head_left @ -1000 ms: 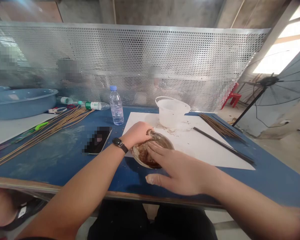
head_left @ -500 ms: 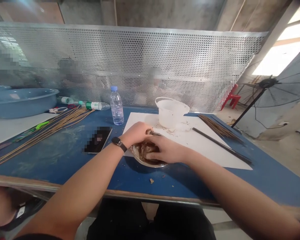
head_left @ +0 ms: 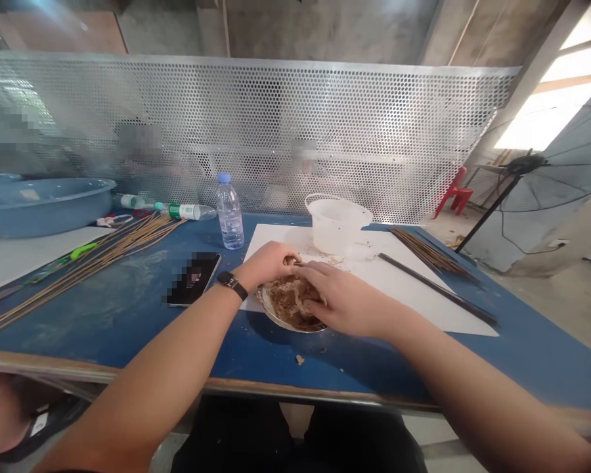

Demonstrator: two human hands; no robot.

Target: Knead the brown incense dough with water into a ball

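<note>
A shallow metal bowl near the table's front holds a wet, crumbly brown dough-like mix. My left hand, a dark watch on its wrist, is curled at the far left rim and grips the bowl; its fingertips are partly hidden. On the bowl's right side, my right hand reaches in from above. Its fingers bend over the mix and the thumb presses into it, with some of the mix between them.
Behind the bowl, a white plastic bucket stands on a white board with a black bar. A water bottle and phone are to the left, beyond them thin sticks and a blue basin. A perforated metal screen stands behind.
My right hand has shifted right and drawn its fingers together, uncovering more of the brown mix. My left hand stays at the bowl's far left rim.
</note>
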